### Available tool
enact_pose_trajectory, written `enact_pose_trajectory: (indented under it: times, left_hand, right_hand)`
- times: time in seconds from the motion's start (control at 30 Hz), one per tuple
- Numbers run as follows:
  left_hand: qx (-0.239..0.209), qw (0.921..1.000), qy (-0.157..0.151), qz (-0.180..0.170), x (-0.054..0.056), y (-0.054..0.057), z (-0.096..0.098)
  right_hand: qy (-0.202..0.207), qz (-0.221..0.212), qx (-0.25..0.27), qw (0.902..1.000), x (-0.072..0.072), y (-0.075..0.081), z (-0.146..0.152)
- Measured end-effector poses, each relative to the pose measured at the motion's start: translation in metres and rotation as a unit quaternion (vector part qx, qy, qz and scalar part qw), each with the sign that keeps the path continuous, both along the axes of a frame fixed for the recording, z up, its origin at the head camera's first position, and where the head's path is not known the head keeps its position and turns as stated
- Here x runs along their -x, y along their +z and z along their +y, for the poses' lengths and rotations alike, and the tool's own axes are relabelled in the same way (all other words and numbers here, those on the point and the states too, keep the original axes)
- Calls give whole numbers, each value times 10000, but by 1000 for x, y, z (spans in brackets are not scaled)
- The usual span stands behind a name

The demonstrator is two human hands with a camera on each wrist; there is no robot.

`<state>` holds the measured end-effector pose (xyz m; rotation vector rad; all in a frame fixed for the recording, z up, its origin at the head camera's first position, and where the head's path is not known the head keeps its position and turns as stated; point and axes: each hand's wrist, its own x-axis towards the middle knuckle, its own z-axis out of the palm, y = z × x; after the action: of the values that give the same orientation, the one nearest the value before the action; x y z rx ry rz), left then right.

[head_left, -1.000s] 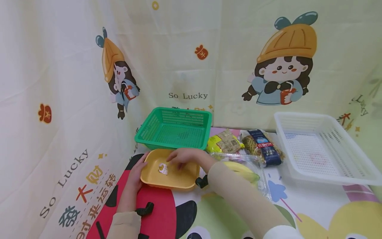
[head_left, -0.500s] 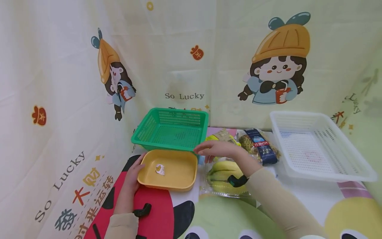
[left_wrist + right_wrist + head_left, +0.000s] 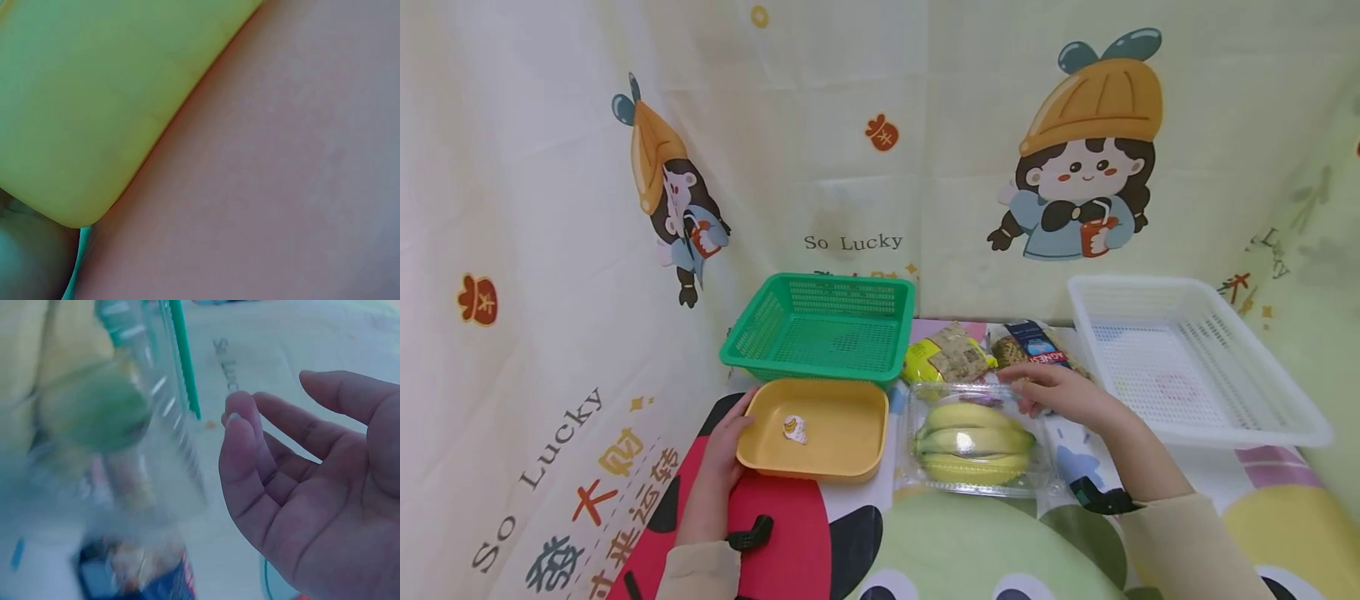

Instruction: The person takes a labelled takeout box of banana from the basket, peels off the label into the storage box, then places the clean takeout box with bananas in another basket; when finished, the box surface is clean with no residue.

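Note:
My left hand (image 3: 727, 440) grips the left edge of a shallow yellow plastic container (image 3: 838, 433), which has a banana sticker (image 3: 795, 428) on its floor. In the left wrist view the yellow container (image 3: 106, 94) lies close against the skin of that hand. My right hand (image 3: 1063, 392) hovers over the right back corner of a clear lidded box (image 3: 906, 467), with bananas (image 3: 973, 446) inside. In the right wrist view the right hand (image 3: 325, 481) is loosely curled and holds nothing; the bananas and their clear box are blurred beside it.
A green slotted basket (image 3: 737, 350) stands behind the yellow container. At the back middle lie a yellow-ended bag (image 3: 951, 354) and an Agnesi pasta bag (image 3: 1037, 343), partly behind the right hand. A white basket (image 3: 1247, 433) stands at the right. Printed cloth (image 3: 820, 167) hangs behind.
My right hand has left the inside of the yellow container and swung right, past the bananas to their box's right back corner. My left hand has stayed at the yellow container. The view has shifted slightly.

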<state>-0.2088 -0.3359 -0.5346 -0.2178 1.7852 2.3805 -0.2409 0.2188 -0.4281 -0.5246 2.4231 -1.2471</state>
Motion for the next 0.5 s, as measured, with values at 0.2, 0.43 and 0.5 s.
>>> enact_pose_trajectory:
  times: [0.2,0.43,0.5]
  left_hand:
    - [-50,9999,28,-93,-1,2,-2]
    - [-3,9999,26,-117,1,0,-5]
    - [20,9999,58,-120,1,0,-6]
  right_hand:
    - [-540,65,306,9981,-22,-16,25]
    - [-1054,-28,670,9922,-34,-36,37]
    - [-1146,-73,767,9904,-36,-43,38]
